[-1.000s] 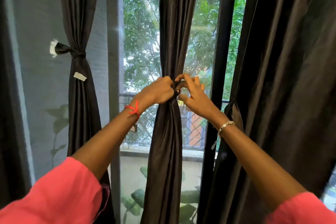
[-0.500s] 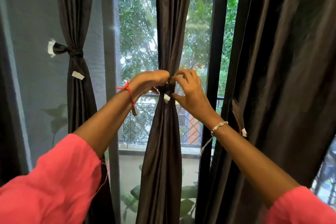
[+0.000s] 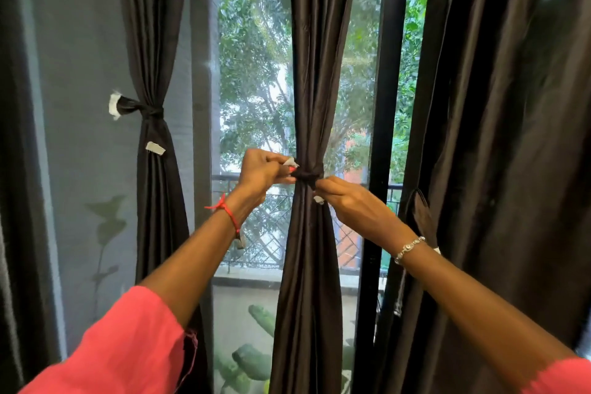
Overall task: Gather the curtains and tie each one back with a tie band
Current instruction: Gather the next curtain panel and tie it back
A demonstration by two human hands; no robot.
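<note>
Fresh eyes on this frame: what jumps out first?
Dead centre, the left hand and right hand pinch the ends of a dark tie band knotted round the middle curtain. The left curtain is already tied; the right curtain hangs loose.

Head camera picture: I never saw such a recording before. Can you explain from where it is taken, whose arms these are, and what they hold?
There is no machine here. The camera sits on a person's head and looks forward, so both arms belong to that person. The left hand and the right hand each pinch one end of a dark tie band wrapped around the gathered middle curtain. The left curtain is already tied. The right curtain hangs loose.
</note>
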